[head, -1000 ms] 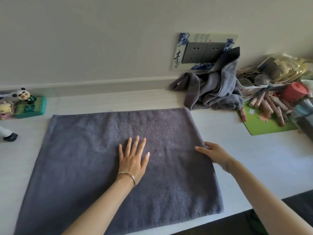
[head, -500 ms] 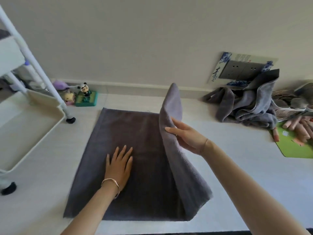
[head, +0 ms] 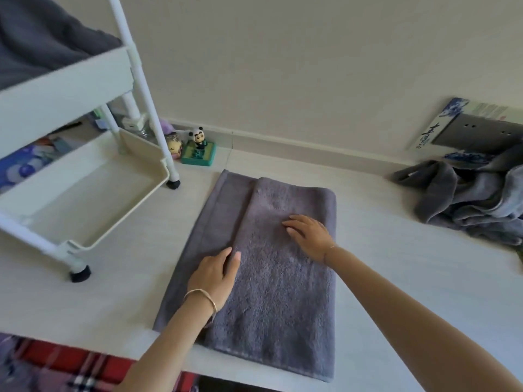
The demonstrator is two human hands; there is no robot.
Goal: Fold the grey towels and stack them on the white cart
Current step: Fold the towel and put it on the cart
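Fingers of left hand (head: 214,274) lie flat, thumb and forefinger at edge of top layer of folded grey terry towel (head: 271,281). Right hand (head: 307,234) presses flat on towel, fingers straight, slightly apart. White metal cart (head: 85,176) stands left of towel; crumpled grey towels (head: 467,199) lie far right of it.

I take this for a room in someone's home. I see a pale tabletop (head: 396,278) set against a plain cream wall (head: 311,66), with a wall socket plate (head: 478,131) framed by a blue-and-white sticker. A small panda figurine (head: 199,136) stands by the wall, a white cart (head: 85,176) stands on the surface, and a heap of grey towels (head: 475,202) lies near the socket.
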